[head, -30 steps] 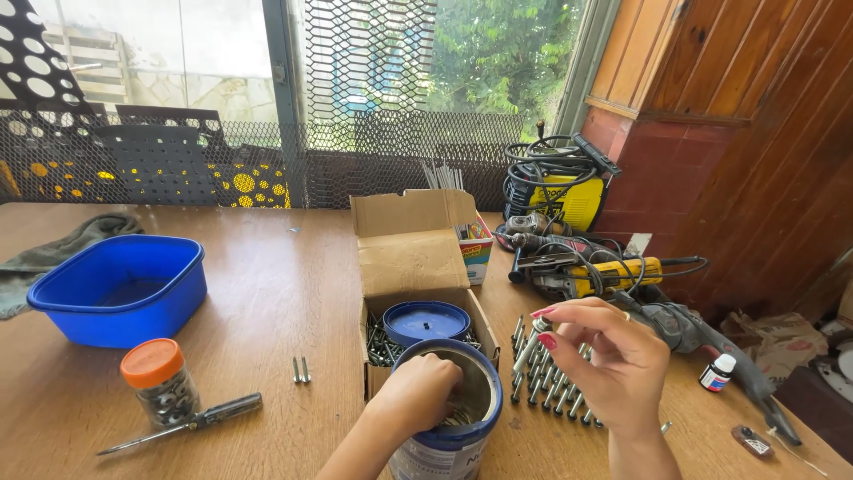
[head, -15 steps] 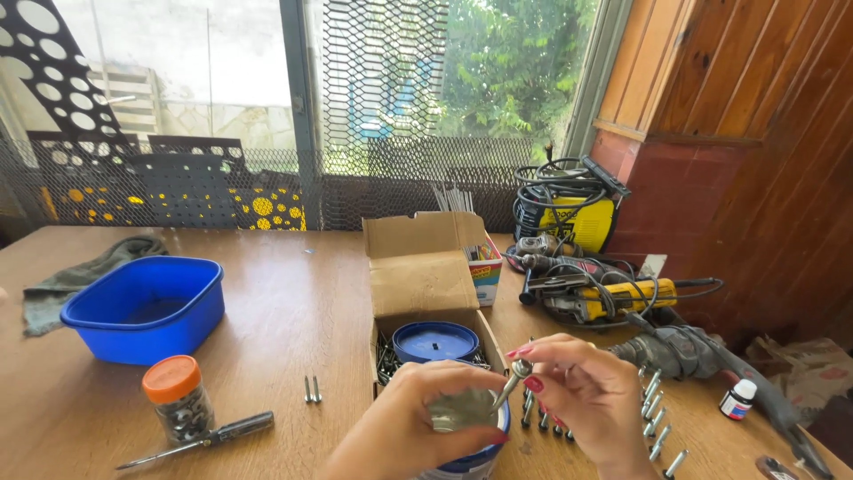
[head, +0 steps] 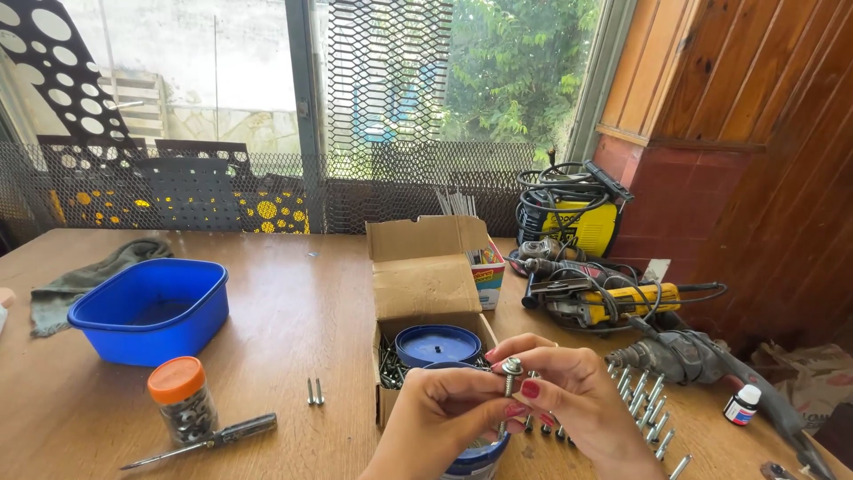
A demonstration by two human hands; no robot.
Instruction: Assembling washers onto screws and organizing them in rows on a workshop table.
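Note:
My left hand [head: 444, 413] and my right hand [head: 569, 391] meet low in the middle of the view, both pinching one metal screw [head: 509, 384] with a washer at its head. The screw stands upright between my fingertips. Just below my hands is a blue round tin [head: 478, 455], mostly hidden. Behind them an open cardboard box [head: 425, 284] holds a blue lid [head: 437, 344] and loose dark screws [head: 389, 369]. Several more screws [head: 647, 409] lie in rows on the table to the right of my right hand.
A blue plastic tub [head: 151, 311], an orange-capped jar [head: 182, 402], a screwdriver [head: 209, 439] and two loose screws [head: 313, 391] lie on the left of the wooden table [head: 293, 311]. Power tools [head: 613, 307], a yellow machine with cables [head: 573, 218] and a small white bottle [head: 740, 404] crowd the right.
My left hand left the blue tin and rose to meet my right hand. Both now hold the screw upright, higher and nearer the middle. The camera view tilted up slightly.

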